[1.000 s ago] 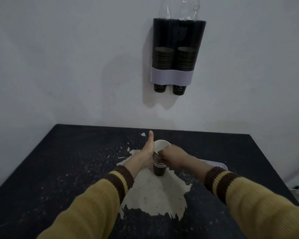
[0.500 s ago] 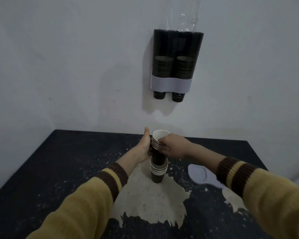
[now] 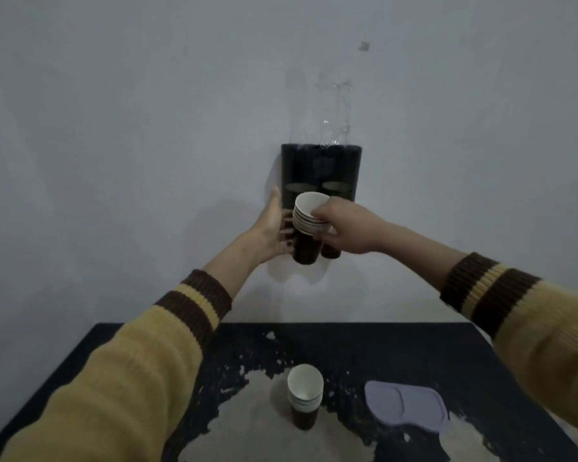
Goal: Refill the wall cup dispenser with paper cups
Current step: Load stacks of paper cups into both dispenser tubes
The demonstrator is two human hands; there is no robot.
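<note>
Dark bench (image 3: 114, 361) sits lower in view now. Cup dispenser (image 3: 321, 168) hangs on the wall. Right hand (image 3: 344, 228) grips the top cup stack (image 3: 309, 225), lifted off the bench & now in front of the dispenser. Left hand (image 3: 274, 231), fingers straight, touches its side. Grey lid (image 3: 404, 408) & small cup stack (image 3: 304, 398) stay on bench.

The held cups (image 3: 309, 228) and both hands cover the dispenser's (image 3: 321, 165) lower half. The left hand's (image 3: 271, 228) fingers slip partly behind the cups, so grip or mere steadying, I can't tell. The right hand's (image 3: 346, 228) fingertips are lost behind the rims. Cups inside the dispenser are too dim to count. Sleeves (image 3: 131, 378) and table (image 3: 414, 355) are cut off at the edges. The wall mark (image 3: 364, 46) up high is too small to read.
</note>
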